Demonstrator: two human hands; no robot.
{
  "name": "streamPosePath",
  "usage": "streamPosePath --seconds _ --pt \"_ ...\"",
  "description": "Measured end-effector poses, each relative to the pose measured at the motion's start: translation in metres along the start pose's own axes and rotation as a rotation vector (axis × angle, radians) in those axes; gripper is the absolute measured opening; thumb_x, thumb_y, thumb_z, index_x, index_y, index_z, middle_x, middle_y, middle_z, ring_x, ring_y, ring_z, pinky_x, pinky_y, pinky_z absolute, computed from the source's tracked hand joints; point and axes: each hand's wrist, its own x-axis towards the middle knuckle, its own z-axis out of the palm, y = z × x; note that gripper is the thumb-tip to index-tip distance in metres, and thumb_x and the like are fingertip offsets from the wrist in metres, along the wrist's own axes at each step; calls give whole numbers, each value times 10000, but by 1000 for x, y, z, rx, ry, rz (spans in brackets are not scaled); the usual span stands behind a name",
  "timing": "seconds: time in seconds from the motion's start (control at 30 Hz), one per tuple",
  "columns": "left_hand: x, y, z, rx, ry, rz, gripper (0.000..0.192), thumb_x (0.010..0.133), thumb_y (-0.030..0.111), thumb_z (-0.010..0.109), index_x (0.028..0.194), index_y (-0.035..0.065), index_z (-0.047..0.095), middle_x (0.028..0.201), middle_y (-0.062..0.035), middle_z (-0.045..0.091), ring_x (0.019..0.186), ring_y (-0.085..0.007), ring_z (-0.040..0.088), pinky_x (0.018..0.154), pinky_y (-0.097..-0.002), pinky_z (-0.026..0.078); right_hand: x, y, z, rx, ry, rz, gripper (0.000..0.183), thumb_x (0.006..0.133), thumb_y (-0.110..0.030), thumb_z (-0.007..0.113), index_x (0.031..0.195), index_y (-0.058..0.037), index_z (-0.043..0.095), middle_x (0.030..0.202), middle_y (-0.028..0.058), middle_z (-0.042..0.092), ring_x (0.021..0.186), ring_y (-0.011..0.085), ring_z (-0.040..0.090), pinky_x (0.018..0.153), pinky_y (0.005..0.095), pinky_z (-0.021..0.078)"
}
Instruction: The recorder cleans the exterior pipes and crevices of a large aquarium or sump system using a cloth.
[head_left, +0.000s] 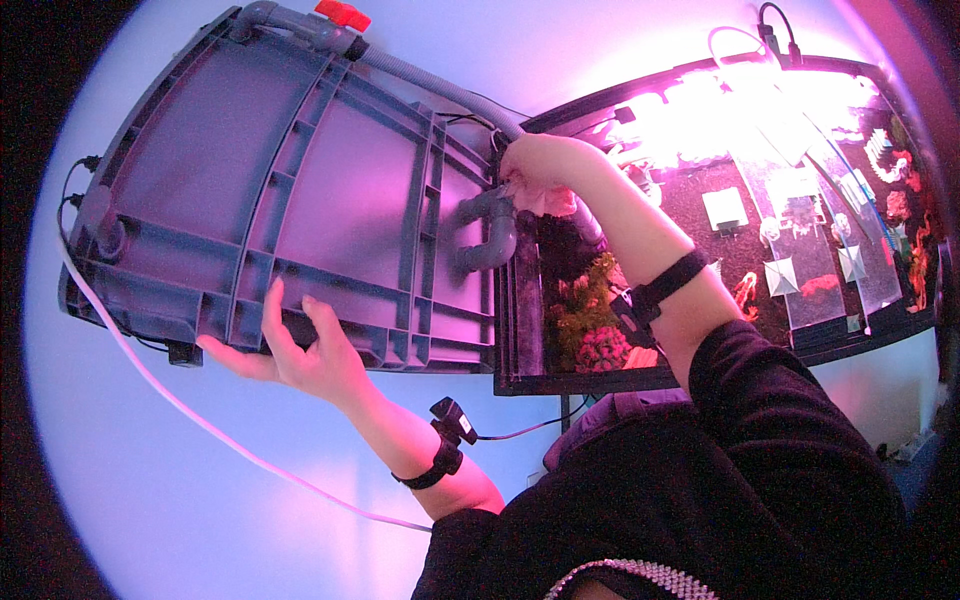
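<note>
A grey ribbed plastic tank (337, 202) stands before me on the left. My left hand (307, 349) is at its near lower edge, fingers spread and nothing held; whether the fingertips press on the ribs is hard to tell. My right hand (544, 165) reaches to the tank's right end, bent at the wrist, with a crumpled thin cloth or tissue (547, 199) in its fingers. The cloth is right beside a grey U-shaped plastic pipe (499, 232) that comes out of the tank. My right fingertips are mostly hidden.
A black-framed aquarium (517, 386), brightly lit, adjoins on the right, with plants (600, 345) and white square pieces (725, 208) inside. A corrugated hose (442, 86) runs from a red-handled valve (343, 15). A pale cable (225, 442) hangs at left. Wrist-strapped cameras (452, 420) sit on my arms.
</note>
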Motion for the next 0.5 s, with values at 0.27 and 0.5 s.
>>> streamPosePath --seconds 0.27,0.5 --pt "2 4 1 5 4 14 290 725 43 678 1004 120 702 1519 -239 173 1408 -385 192 1070 -495 278 17 15 -9 -822 261 -311 169 836 -105 538 672 -86 503 548 60 493 479 234 531 425 419 423" --pt "0 0 0 38 0 41 291 725 46 679 1006 119 703 1520 -240 168 1410 -383 190 1070 -495 277 4 3 0 -1096 227 -204 170 767 -110 625 662 -78 496 567 54 521 510 247 540 491 432 463"
